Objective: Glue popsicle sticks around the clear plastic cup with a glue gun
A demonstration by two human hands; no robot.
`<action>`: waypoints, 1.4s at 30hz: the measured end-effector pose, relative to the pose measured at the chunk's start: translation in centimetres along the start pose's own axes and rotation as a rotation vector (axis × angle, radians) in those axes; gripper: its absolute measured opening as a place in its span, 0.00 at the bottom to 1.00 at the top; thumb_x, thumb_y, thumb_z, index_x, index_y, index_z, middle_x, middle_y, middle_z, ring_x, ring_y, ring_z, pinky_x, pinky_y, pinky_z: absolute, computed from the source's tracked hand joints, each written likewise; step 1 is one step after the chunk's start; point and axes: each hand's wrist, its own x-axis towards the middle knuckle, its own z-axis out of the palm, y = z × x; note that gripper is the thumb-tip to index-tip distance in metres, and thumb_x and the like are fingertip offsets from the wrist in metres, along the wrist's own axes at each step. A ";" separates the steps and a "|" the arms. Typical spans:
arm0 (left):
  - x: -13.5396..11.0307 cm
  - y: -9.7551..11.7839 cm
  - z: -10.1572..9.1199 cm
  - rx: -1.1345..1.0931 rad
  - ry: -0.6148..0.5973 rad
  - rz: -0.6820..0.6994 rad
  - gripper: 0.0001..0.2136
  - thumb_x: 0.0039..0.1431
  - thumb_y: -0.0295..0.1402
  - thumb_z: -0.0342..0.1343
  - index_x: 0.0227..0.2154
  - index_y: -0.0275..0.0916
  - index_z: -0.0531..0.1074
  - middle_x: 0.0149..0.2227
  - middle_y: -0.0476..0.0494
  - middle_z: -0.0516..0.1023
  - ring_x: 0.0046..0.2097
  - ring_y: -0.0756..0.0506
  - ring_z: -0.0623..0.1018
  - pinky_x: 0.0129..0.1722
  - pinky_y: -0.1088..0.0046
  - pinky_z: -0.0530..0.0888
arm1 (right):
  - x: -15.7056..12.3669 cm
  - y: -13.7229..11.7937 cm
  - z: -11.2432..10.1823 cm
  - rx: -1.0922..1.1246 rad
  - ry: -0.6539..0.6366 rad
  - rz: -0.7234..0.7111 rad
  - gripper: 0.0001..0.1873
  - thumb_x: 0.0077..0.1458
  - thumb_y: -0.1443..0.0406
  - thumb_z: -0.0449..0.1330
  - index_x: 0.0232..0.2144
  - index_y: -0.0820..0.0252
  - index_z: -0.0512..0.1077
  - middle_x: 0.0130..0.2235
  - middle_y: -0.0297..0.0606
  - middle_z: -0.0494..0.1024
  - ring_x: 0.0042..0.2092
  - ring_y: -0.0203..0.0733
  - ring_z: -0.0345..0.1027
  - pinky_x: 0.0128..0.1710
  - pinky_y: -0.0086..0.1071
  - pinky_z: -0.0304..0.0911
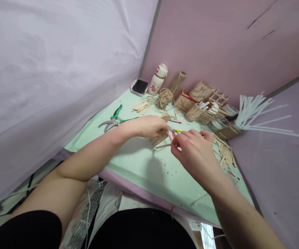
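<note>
Steadying advised: right of the pruning shears (114, 122), the wooden piece (160, 139) is gripped by the left hand (152, 126); a thin stick (162, 146), apparently pinched by the right hand (194, 147), is best guided lightly.

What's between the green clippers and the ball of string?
Some flat wooden sticks and loose string lie there, in the head view.

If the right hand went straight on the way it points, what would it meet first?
Probably the wooden piece at the left hand, just beyond the right hand's fingertips. Depth is unclear here, so it might brush the left hand's fingers first.
</note>
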 end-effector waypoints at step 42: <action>0.7 0.9 1.2 0.123 0.063 -0.113 0.08 0.50 0.28 0.51 0.24 0.38 0.75 0.23 0.44 0.76 0.24 0.47 0.70 0.25 0.70 0.56 | 0.5 0.6 0.5 -0.091 -0.153 0.039 0.14 0.57 0.69 0.52 0.21 0.59 0.70 0.25 0.37 0.75 0.34 0.43 0.60 0.39 0.40 0.40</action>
